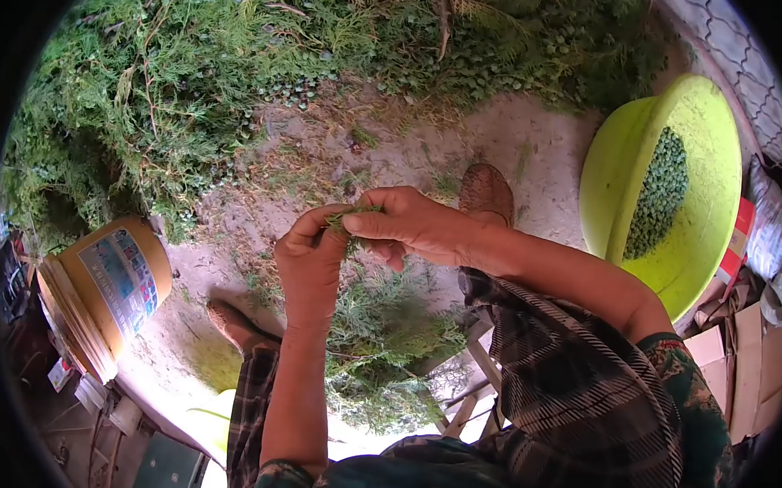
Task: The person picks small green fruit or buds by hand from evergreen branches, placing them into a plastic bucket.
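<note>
One green conifer sprig (pixel 343 220) sits mid-view, pinched between the fingertips of my left hand (pixel 311 265) and right hand (pixel 416 229). Bare, dusty floor (pixel 548 145) leaves me room at two o'clock, up to the curved edge of one smooth lime-green basin (pixel 714 147) at three, holding many small, roundish green cones (pixel 660 199). One round tan bucket (pixel 118 284), labelled, bounds my space at nine. Feathery conifer branches (pixel 217 68) heap up towards twelve.
</note>
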`<control>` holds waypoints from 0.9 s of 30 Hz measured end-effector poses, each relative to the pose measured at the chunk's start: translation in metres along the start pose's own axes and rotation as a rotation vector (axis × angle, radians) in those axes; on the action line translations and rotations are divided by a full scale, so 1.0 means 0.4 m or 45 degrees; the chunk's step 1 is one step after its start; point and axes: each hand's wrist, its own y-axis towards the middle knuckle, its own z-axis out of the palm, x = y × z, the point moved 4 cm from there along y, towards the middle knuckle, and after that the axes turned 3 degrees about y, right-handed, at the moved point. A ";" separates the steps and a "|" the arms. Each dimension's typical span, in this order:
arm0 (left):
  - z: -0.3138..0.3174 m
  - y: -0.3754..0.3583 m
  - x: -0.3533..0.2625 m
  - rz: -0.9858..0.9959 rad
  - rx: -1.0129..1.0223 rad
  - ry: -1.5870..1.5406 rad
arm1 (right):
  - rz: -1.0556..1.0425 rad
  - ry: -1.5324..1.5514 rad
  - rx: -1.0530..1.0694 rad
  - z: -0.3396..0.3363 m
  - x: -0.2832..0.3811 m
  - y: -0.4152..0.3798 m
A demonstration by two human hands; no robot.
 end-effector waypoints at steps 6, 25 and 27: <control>0.010 -0.012 0.001 0.058 -0.113 -0.125 | 0.013 0.068 0.003 0.003 0.014 0.000; -0.087 0.006 0.019 -0.162 0.093 -0.439 | -0.127 0.267 -0.169 -0.057 -0.003 -0.001; -0.118 0.004 0.000 -0.375 0.724 0.341 | -0.168 0.308 -0.163 -0.070 0.001 -0.008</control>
